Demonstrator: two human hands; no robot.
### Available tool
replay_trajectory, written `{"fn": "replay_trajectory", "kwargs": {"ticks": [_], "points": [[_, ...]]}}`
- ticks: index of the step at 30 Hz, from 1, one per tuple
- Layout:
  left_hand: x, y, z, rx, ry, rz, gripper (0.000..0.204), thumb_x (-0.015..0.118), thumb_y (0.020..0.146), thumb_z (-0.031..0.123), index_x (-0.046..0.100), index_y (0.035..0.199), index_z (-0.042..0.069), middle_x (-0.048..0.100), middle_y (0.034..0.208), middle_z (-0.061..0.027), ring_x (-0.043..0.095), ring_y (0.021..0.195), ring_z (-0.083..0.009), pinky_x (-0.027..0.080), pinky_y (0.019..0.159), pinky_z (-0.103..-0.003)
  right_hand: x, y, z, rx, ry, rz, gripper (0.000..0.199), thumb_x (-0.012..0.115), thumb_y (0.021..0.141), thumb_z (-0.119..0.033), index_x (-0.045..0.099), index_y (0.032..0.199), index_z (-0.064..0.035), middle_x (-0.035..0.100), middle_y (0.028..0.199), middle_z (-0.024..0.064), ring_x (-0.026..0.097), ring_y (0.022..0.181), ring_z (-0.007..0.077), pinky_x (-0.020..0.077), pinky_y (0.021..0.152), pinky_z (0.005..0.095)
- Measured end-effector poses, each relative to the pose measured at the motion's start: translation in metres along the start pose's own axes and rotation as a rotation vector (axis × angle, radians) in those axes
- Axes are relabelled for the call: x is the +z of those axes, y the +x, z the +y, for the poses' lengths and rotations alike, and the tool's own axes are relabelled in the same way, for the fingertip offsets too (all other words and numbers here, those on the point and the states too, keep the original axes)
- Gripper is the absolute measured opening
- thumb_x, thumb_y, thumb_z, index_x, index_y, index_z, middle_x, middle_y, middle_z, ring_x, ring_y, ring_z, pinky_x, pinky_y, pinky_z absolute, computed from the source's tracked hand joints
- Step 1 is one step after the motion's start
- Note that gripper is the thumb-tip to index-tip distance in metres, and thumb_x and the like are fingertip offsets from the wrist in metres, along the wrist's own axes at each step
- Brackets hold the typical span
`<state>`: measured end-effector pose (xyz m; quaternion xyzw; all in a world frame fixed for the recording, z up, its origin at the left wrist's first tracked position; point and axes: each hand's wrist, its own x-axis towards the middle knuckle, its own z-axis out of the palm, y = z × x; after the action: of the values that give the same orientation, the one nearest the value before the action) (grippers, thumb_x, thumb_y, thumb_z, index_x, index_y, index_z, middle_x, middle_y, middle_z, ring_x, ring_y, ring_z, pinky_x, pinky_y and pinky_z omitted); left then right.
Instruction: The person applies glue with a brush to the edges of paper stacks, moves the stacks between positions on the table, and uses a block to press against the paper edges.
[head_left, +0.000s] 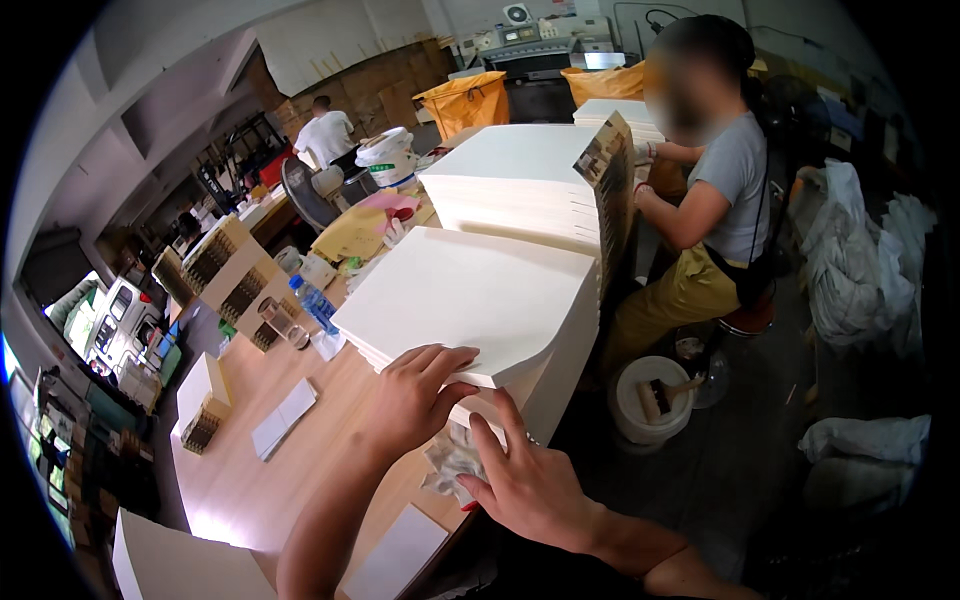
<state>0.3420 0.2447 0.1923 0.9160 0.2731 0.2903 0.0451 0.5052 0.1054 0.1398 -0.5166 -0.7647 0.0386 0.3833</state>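
White paper stack [470, 285] on the wooden table [340, 400], beside its right-hand edge, pinched at the near corner by thumb and fingers of the left hand [412, 392], with the right hand [540, 490] loosely spread, index fingertip at the same corner. Down on the floor to the right, a white bucket [635, 437] with a broad brush [660, 398] inside, anything beneath it hard to make out. Room for moving left of the stack; crumpled white cloth [452, 465] partly hidden by the right hand.

Nothing legible, just blurred green print [384, 169] on a white bucket [398, 152]
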Motion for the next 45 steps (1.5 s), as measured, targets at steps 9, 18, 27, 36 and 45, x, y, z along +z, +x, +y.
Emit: {"fn": "replay_trajectory", "kwargs": {"ticks": [9, 18, 27, 36, 45], "points": [[0.006, -0.015, 0.002, 0.106, 0.177, 0.049, 0.047, 0.079, 0.086, 0.013, 0.06, 0.127, 0.004, 0.072, 0.114, -0.0131, 0.071, 0.106, -0.0346, 0.059, 0.09, -0.044, 0.003, 0.0, -0.001, 0.02, 0.031, 0.054, 0.061, 0.08, 0.09, -0.025, 0.057, 0.14, 0.0021, 0.063, 0.135, 0.0259, 0.076, 0.077, 0.028, 0.0611, 0.065, 0.035], [0.01, 0.001, 0.015, 0.054, 0.279, -0.042, 0.058, 0.086, 0.071, 0.011, 0.063, 0.123, 0.008, 0.074, 0.11, -0.0084, 0.074, 0.099, -0.031, 0.06, 0.085, -0.042, 0.024, -0.037, 0.001, -0.212, 0.408, 0.169, 0.015, 0.075, 0.094, -0.013, 0.07, 0.105, -0.0054, 0.073, 0.1, 0.0068, 0.074, 0.075, 0.0239, 0.0588, 0.064, 0.0333], [0.01, 0.006, 0.014, 0.012, 0.261, -0.007, 0.048, 0.086, 0.073, 0.011, 0.066, 0.117, 0.011, 0.076, 0.106, -0.0066, 0.075, 0.092, -0.0287, 0.06, 0.076, -0.041, -0.014, 0.003, 0.022, -0.036, 0.057, 0.101, 0.05, 0.067, 0.103, -0.041, 0.062, 0.134, -0.0021, 0.064, 0.14, 0.016, 0.078, 0.084, 0.0317, 0.063, 0.063, 0.0403], [0.007, 0.012, -0.001, -0.077, 0.076, 0.034, 0.035, 0.085, 0.081, 0.011, 0.065, 0.11, 0.008, 0.08, 0.095, -0.0106, 0.079, 0.085, -0.0291, 0.061, 0.074, -0.039, -0.037, 0.024, 0.047, -0.152, -0.356, 0.009, 0.064, 0.063, 0.102, -0.055, 0.064, 0.134, -0.0002, 0.065, 0.137, 0.0191, 0.077, 0.08, 0.0318, 0.0609, 0.061, 0.0394], [0.003, 0.017, 0.004, -0.249, 0.059, 0.062, 0.035, 0.086, 0.087, 0.024, 0.065, 0.107, 0.004, 0.073, 0.077, -0.0157, 0.074, 0.069, -0.0361, 0.057, 0.063, -0.043, -0.039, 0.03, 0.058, -0.158, -0.232, -0.096, 0.063, 0.058, 0.105, -0.055, 0.068, 0.12, 0.0056, 0.07, 0.123, 0.0181, 0.077, 0.074, 0.0324, 0.0619, 0.061, 0.0398]]}}
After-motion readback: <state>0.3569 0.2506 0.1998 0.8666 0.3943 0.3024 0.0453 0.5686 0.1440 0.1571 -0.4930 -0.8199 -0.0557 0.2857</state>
